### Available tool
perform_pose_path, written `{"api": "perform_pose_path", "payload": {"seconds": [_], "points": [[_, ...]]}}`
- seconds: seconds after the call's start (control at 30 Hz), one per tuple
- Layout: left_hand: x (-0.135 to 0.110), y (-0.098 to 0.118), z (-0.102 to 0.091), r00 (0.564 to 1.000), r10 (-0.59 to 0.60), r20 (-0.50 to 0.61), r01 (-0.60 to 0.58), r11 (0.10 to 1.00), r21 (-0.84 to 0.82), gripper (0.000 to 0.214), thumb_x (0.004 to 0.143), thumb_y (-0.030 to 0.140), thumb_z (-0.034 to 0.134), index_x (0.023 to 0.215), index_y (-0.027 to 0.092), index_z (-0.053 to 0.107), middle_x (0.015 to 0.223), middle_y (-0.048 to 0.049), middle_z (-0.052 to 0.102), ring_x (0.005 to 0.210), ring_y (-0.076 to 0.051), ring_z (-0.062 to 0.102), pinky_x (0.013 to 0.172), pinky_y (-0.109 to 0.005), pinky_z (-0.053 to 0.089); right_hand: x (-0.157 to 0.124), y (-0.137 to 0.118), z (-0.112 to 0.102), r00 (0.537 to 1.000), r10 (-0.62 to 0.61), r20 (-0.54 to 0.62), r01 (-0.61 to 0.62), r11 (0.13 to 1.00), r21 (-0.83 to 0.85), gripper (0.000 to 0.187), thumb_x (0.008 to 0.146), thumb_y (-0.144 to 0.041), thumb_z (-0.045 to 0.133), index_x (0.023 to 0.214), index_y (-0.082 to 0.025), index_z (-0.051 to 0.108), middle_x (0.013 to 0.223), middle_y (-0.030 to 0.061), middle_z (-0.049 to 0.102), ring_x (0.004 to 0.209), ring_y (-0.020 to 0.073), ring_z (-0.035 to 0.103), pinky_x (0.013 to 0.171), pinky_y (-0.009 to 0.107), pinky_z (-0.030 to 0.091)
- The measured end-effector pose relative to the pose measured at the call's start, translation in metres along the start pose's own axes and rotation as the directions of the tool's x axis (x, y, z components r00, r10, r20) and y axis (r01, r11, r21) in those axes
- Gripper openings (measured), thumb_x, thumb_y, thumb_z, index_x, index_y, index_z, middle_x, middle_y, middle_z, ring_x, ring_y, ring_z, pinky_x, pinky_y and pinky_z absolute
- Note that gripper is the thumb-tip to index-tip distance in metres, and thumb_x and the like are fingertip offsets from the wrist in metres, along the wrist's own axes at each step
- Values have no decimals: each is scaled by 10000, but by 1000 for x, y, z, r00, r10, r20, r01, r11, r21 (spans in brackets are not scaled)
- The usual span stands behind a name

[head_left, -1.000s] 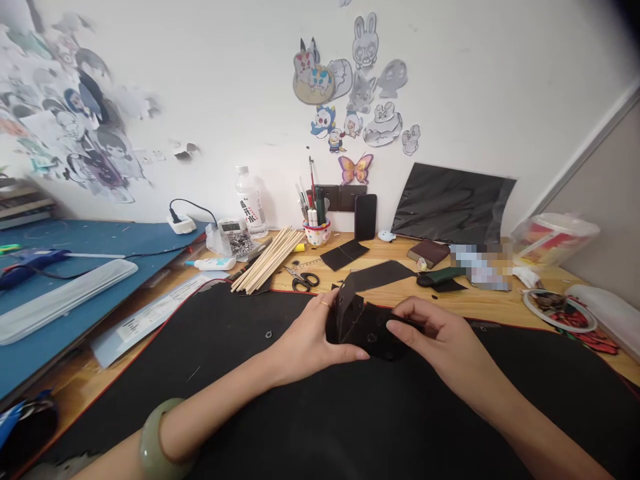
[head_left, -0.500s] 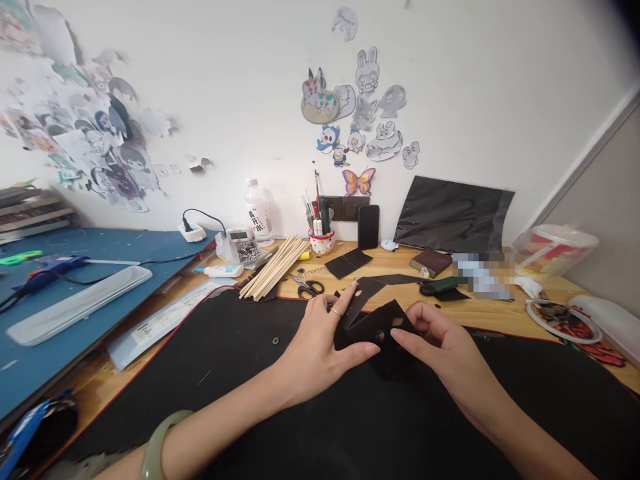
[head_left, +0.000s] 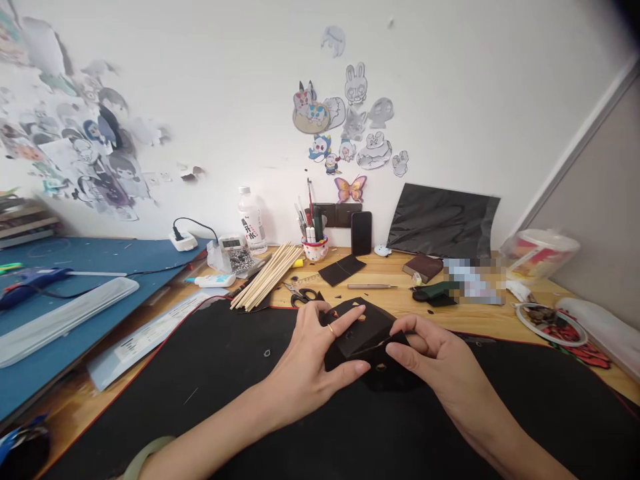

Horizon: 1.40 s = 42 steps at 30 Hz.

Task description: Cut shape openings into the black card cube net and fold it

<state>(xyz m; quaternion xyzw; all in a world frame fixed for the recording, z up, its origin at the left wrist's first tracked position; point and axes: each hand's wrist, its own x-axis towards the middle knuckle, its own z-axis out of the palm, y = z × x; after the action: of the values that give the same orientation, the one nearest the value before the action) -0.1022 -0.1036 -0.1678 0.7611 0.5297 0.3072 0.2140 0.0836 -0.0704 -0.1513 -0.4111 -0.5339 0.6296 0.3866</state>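
Note:
Between my hands is a folded piece of black card (head_left: 373, 327) with small cut-out holes, held just above the black mat (head_left: 240, 427). My left hand (head_left: 320, 353) grips its left side, index finger lying across the top face and thumb at the near side. At the right edge, my right hand (head_left: 425, 350) pinches the card between thumb and fingers. Part of the card's underside is hidden against the dark mat. Scissors (head_left: 303, 294) lie just beyond my left hand, and a thin pen-like tool (head_left: 373, 286) rests behind the card.
Behind the mat lie wooden sticks (head_left: 267, 277), a flat black card piece (head_left: 342, 269), a pen cup (head_left: 315, 249) and a propped phone (head_left: 361, 233). A glue bottle (head_left: 215, 280) is left of the sticks. At right are a lidded tub (head_left: 543, 255) and a white ring (head_left: 553, 325).
The long flap of the black card has folded down toward me, forming a closed box-like shape. This uncovers the pen-like tool behind it. Both hands keep their hold, and the camera view has shifted slightly.

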Motion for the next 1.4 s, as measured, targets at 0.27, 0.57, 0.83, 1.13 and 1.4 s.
{"api": "perform_pose_path", "payload": {"seconds": [0.27, 0.57, 0.83, 1.13, 1.4], "points": [[-2, 1, 7, 999, -33, -18, 32, 998, -59, 643, 786, 479, 499, 1341, 291, 234, 1215, -90, 215, 1214, -255, 160, 1019, -467, 214, 6, 15, -1, 992, 29, -122, -12, 991, 136, 252, 610, -289, 738, 616, -169, 517, 611, -46, 589, 592, 64, 503, 565, 160, 395], [-6, 2, 9, 997, 3, -79, -9, 997, -71, 541, 832, 408, 454, 1329, 293, 272, 1221, -90, 234, 1209, -253, 174, 1018, -462, 218, 4, 16, 6, 985, 32, -167, 18, 957, 289, 135, 585, -267, 754, 658, -190, 672, 702, 2, 677, 718, 131, 599, 698, 222, 475], [-7, 2, 8, 994, 48, -93, -61, 988, -145, 490, 849, 348, 434, 1317, 278, 309, 1227, -83, 227, 1212, -233, 212, 1031, -423, 216, -2, 10, 9, 980, 71, -185, -2, 938, 347, 144, 547, -278, 773, 651, -199, 713, 668, 21, 700, 604, 126, 605, 620, 239, 485], [-9, 2, 10, 992, 84, -89, -96, 985, -141, 463, 853, 357, 429, 1302, 293, 339, 1238, -76, 218, 1213, -236, 206, 1032, -438, 209, -10, 10, 9, 970, -6, -245, 57, 978, 200, 159, 566, -331, 756, 672, -220, 716, 675, 8, 682, 683, 149, 588, 678, 257, 463], [-9, 1, 12, 987, 131, -96, -146, 976, -163, 475, 862, 393, 398, 1317, 285, 312, 1242, -75, 221, 1215, -231, 209, 1036, -425, 206, -15, 14, 15, 957, -32, -287, 108, 962, 251, 161, 576, -345, 751, 682, -237, 698, 703, -17, 658, 696, 133, 566, 667, 238, 460]]}}
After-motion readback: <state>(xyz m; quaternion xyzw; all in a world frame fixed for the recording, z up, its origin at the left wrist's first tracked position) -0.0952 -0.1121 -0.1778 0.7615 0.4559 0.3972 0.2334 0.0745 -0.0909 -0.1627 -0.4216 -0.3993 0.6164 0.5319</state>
